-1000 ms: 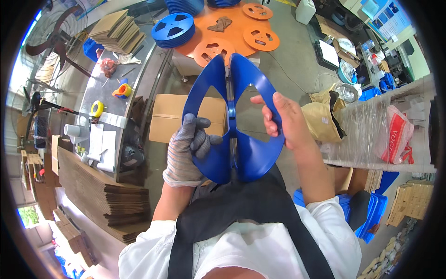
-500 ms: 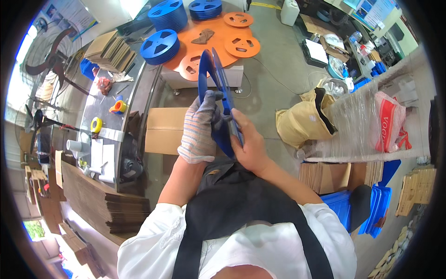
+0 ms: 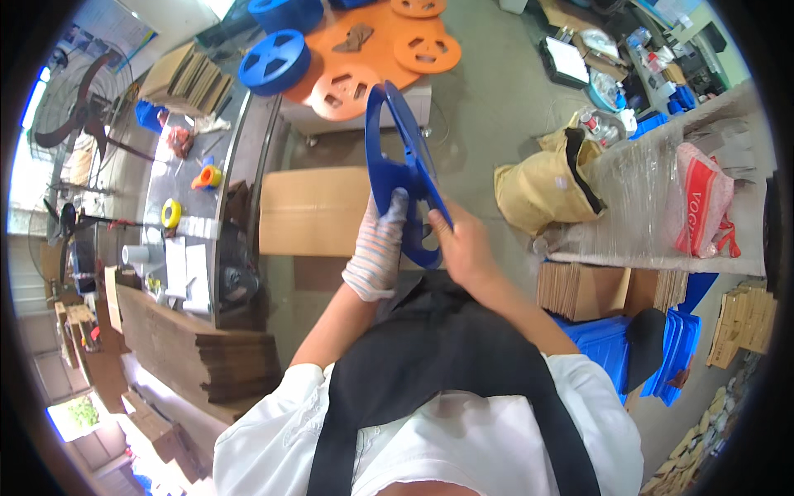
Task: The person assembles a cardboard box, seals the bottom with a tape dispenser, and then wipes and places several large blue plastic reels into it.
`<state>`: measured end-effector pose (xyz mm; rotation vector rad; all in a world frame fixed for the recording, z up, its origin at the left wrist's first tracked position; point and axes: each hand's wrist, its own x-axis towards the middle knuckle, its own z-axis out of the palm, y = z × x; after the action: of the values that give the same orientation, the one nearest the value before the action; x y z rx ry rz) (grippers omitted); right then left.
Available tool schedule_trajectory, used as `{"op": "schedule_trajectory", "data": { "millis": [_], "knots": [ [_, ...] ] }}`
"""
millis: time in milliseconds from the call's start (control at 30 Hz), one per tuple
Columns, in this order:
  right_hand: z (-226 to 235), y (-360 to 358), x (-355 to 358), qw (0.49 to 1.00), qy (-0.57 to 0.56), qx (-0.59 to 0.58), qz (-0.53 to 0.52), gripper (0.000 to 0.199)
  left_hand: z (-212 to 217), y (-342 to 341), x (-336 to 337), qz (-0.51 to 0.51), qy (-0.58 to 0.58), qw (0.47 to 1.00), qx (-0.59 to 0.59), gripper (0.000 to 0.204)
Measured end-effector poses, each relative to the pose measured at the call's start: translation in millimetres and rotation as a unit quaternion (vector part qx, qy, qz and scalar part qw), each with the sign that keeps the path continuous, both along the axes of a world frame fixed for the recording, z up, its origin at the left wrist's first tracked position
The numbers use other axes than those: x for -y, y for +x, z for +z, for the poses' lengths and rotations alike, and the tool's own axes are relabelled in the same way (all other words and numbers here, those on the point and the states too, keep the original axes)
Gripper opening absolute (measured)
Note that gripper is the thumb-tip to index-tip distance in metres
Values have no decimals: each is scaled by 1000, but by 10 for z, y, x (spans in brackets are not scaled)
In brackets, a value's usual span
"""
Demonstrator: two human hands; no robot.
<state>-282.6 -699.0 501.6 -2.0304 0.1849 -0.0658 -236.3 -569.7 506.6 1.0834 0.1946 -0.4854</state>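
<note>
Upright in front of my chest is a blue plastic reel (image 3: 389, 175), seen nearly edge-on, with cut-out openings in its discs. My left hand (image 3: 375, 256), in a striped grey glove, is closed on its lower left side, and some of the gloved fingers are hidden behind the disc. On the opposite side my bare right hand (image 3: 465, 250) grips the right disc's edge, thumb along the near face. Beyond the reel stands an orange tabletop (image 3: 376, 50) carrying a blue reel (image 3: 275, 62), a brown cloth (image 3: 355, 38) and flat orange discs (image 3: 427, 53).
A closed cardboard box (image 3: 314, 213) sits below the reel. To the left, a workbench (image 3: 186, 186) holds tape rolls and papers, with stacked cardboard (image 3: 165, 339) nearer me. On the right are a tan sack (image 3: 542, 186), a plastic-wrapped surface (image 3: 628, 207) and blue bins (image 3: 600, 355).
The reel has turned, so its inner openings show more. Both hands remain on it, the left lower on the disc. The surroundings have shifted upward in view.
</note>
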Motion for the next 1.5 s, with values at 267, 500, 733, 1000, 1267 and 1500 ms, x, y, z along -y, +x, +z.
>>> {"op": "schedule_trajectory", "data": {
  "millis": [267,500,733,1000,1267,1500],
  "knots": [
    [-180,-92,-62,932,345,-109,-7,56,114,-177,-246,-63,-57,992,-96,48],
    [56,-126,79,905,387,-171,35,62,259,-133,-550,-112,40,990,-82,61],
    [85,-55,309,879,426,-181,112,59,309,-16,-791,-169,26,982,-85,61],
    [12,-24,462,854,438,-224,165,61,307,13,-926,-192,29,978,-72,62],
    [69,254,52,916,371,-151,39,40,168,115,-565,-101,25,995,-9,39],
    [-604,-207,180,964,-153,213,37,56,269,632,-591,-38,-25,998,-48,30]
  ]
}}
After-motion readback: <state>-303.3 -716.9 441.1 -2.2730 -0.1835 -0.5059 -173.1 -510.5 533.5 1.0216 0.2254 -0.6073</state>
